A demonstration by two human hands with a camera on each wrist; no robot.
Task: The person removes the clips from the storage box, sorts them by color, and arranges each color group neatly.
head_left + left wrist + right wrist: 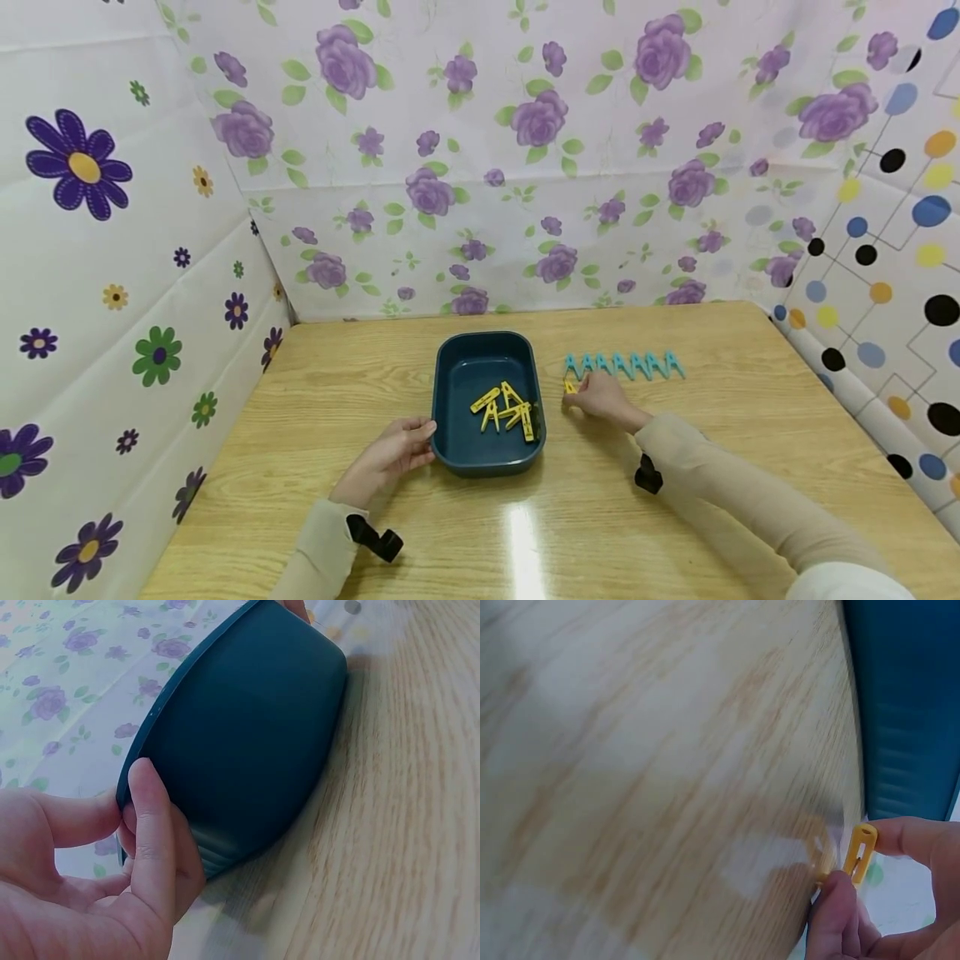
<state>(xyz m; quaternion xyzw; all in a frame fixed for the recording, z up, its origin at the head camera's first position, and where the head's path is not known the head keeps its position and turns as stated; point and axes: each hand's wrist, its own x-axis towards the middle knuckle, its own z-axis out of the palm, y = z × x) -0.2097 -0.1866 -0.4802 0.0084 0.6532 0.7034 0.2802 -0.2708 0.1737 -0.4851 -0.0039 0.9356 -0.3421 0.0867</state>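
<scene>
A dark teal plastic basin stands on the table with several yellow clothespins lying loose inside. My left hand pinches the basin's left rim between thumb and fingers, as the left wrist view shows up close. Just right of the basin, my right hand pinches a yellow clothespin between thumb and fingers, at the tabletop. Behind that hand, several blue clothespins form a row on the table.
The wooden table reaches back to a flowered cloth. Patterned cloths hang at the left and right sides too. Each wrist wears a black strap with a small device.
</scene>
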